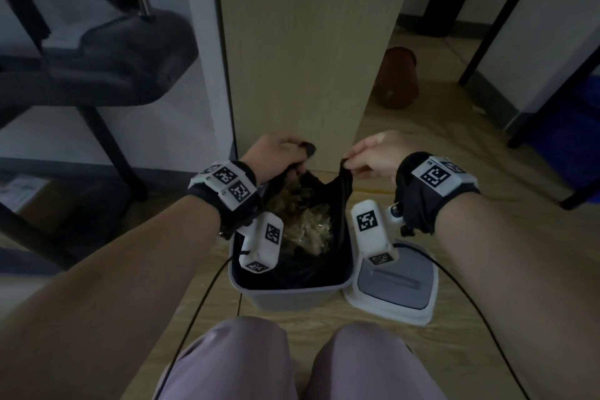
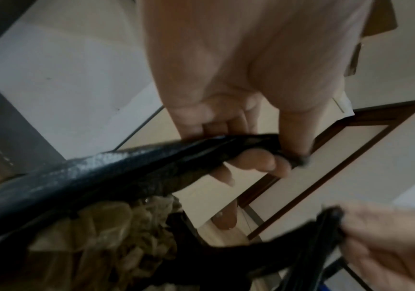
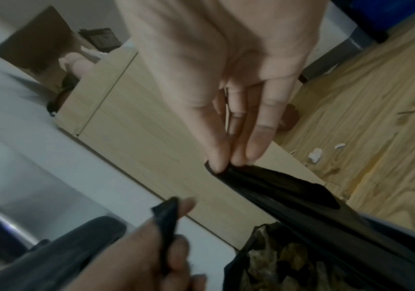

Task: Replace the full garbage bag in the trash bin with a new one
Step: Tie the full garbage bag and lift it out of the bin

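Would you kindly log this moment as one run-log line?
step: gathering bag top | left hand: grips black bag handle | right hand: pinches other handle | bin: bag inside | lid: on floor

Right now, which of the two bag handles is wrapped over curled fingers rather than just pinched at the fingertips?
The handle in the left hand: the black garbage bag loops over its curled fingers. The right hand only pinches its handle.
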